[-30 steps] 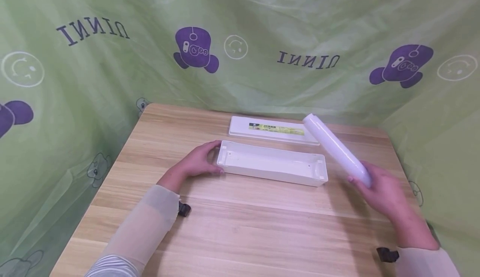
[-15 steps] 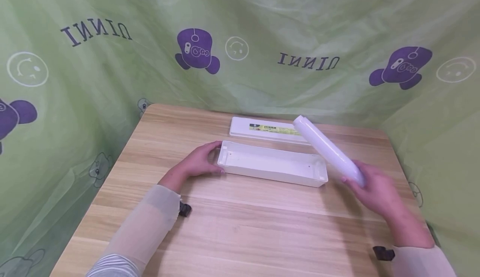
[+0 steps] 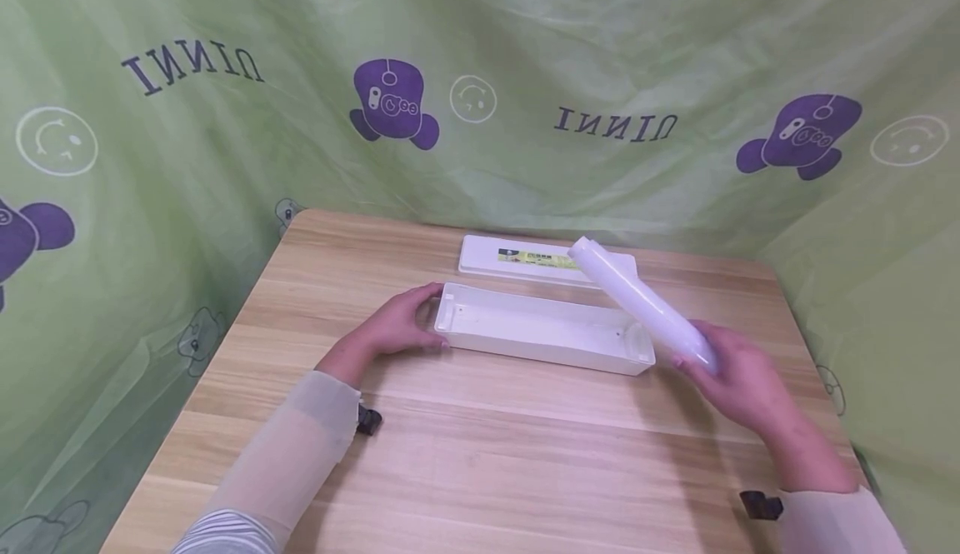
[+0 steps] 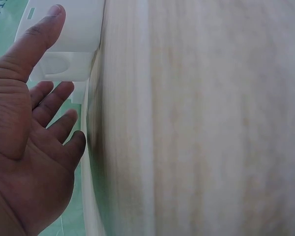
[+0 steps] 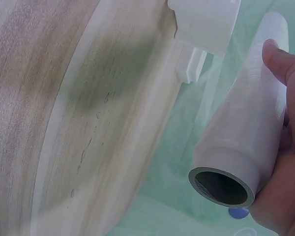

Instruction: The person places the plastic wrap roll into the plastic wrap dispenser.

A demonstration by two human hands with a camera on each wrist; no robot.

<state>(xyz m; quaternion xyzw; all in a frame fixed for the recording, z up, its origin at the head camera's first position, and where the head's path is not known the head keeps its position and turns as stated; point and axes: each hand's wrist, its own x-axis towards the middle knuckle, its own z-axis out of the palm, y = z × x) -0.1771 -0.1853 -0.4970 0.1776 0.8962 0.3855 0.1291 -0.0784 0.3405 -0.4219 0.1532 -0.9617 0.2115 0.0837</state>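
Observation:
A long white plastic box (image 3: 540,356) lies open side up in the middle of the table, nothing inside it. My left hand (image 3: 401,321) grips its left end, thumb at the front wall and fingers round toward the back corner. In my right hand (image 3: 746,381) is a roll of cling film (image 3: 637,300), held near its lower end and slanting up to the left. The roll hangs over the box's right end in the head view. Its hollow core (image 5: 221,187) faces the camera in the right wrist view, with the thumb along the film.
Behind the box lies a flat white lid (image 3: 480,257) with a yellow-green label, partly covered by the roll in the head view. The wooden table (image 3: 480,462) has its back edge against a green printed curtain (image 3: 480,171).
My right hand has carried the cling film roll to the left, so its far end now overlaps the lid and its lower part the box's right end. The left hand and box stay put.

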